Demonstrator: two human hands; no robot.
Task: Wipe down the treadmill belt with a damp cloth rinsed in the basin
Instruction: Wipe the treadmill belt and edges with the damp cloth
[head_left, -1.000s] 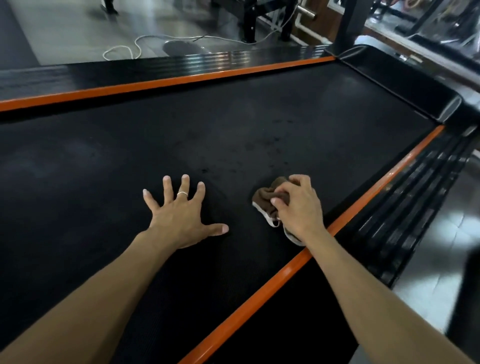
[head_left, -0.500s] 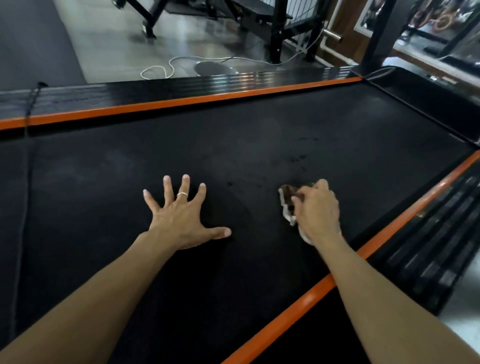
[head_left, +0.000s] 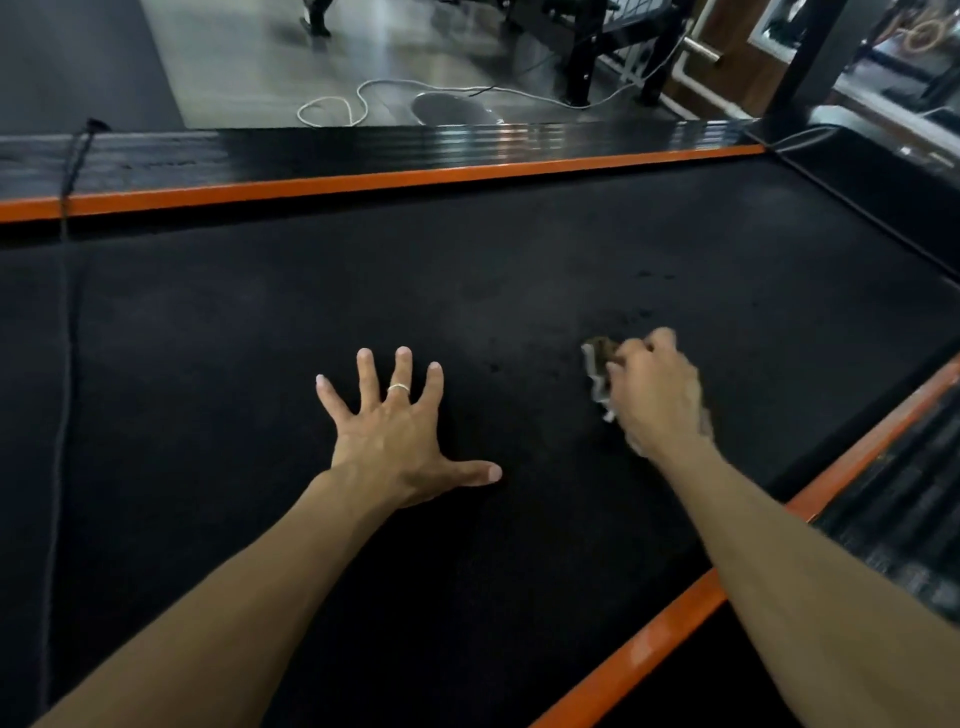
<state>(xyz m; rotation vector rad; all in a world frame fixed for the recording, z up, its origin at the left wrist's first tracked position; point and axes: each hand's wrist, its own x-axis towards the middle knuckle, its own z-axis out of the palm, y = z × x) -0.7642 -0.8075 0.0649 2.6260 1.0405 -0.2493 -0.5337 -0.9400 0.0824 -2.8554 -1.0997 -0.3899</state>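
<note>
The right hand (head_left: 657, 397) has its fingers (head_left: 662, 340) curled over a small bunched brown cloth with a pale edge (head_left: 596, 366), bearing it down on the wide black textured treadmill belt (head_left: 519, 270); most of the cloth is hidden under the palm, and only a wad pokes out on the thumb side, so the grip looks meant to keep the rag balled and under pressure for scrubbing. The hand is blurred, so I cannot tell how each finger lies. Just beyond these fingers the belt carries small dark specks (head_left: 647, 312), likely the dirt being worked at. Well to the thumb side, the left hand (head_left: 395, 431) lies flat on the belt, fingers spread wide, thumb pointing toward the cloth, a thin silver ring (head_left: 399, 387) on one finger; it holds nothing and seems to prop the leaning body. Outward from the right hand's little-finger side runs an orange edge strip (head_left: 675, 623) with a ribbed black side rail (head_left: 904, 509); far beyond both sets of fingertips a second orange strip (head_left: 363, 182) borders the belt, then a grey floor with a looped white cable (head_left: 332, 109). No basin is in view.
</note>
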